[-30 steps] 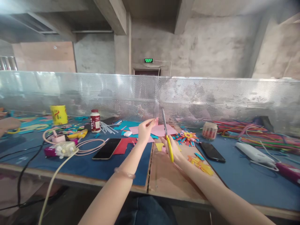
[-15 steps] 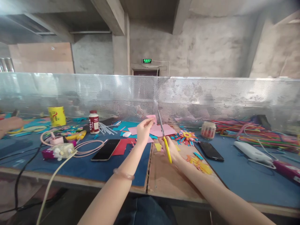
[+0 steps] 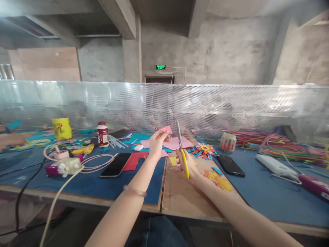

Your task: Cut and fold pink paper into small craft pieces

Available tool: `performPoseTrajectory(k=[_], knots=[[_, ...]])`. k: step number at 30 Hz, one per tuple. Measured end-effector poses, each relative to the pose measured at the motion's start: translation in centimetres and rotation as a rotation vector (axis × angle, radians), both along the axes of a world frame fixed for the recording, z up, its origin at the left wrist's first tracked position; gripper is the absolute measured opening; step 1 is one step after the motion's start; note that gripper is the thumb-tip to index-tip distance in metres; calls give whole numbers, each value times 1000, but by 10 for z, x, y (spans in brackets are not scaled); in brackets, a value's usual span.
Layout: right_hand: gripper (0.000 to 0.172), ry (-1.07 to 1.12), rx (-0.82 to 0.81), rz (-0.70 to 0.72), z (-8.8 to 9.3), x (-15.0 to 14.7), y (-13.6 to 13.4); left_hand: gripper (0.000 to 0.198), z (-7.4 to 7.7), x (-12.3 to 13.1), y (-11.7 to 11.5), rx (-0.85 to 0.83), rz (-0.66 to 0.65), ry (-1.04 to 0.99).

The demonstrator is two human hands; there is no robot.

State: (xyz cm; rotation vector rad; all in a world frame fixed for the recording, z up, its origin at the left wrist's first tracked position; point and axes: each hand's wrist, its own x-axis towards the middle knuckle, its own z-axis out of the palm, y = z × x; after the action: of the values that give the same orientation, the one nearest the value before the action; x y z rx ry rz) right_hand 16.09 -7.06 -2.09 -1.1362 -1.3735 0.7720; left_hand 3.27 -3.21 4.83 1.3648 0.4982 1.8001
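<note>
My left hand (image 3: 157, 143) pinches a small piece of pink paper (image 3: 166, 129) between thumb and fingers, raised over the table. Just to its right, my right hand (image 3: 187, 164) is closed around the yellow handles of a pair of scissors (image 3: 183, 151), whose blades point up and away from me, apart from the paper. Beneath and behind the hands lie larger pink sheets (image 3: 177, 142) and blue paper (image 3: 137, 138). Yellow paper (image 3: 173, 161) lies beside my right hand. A paper flower (image 3: 205, 150) with a yellow centre sits to the right of the scissors.
Phones (image 3: 115, 165) (image 3: 230, 165) lie on both sides. At left stand a coffee bottle (image 3: 102, 134), a yellow roll (image 3: 62, 128) and a power strip (image 3: 65, 166) with cables. A jar (image 3: 228, 142) and colourful strips (image 3: 267, 142) are at right. Another person's hand (image 3: 11, 141) shows far left.
The pink paper in my left hand has tilted and turned slightly. The scissors have shifted a little to the right, away from it. At far left the other person's hand has moved.
</note>
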Motion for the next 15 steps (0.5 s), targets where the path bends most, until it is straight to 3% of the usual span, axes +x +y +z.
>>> performPoseTrajectory(k=[6,9,12,15], knots=[[26,52,-23,-4,-3,-1,3,19,-1,2,-5,-18,-211,44],[25,37,-18,-19,-5,0,5,21,0,2,-7,-29,-238,35],[25,9,-7,-36,-5,1,6,37,2,1,-7,-38,-283,8],[24,-10,-5,-31,-4,3,6,44,4,0,-7,-48,-199,15]])
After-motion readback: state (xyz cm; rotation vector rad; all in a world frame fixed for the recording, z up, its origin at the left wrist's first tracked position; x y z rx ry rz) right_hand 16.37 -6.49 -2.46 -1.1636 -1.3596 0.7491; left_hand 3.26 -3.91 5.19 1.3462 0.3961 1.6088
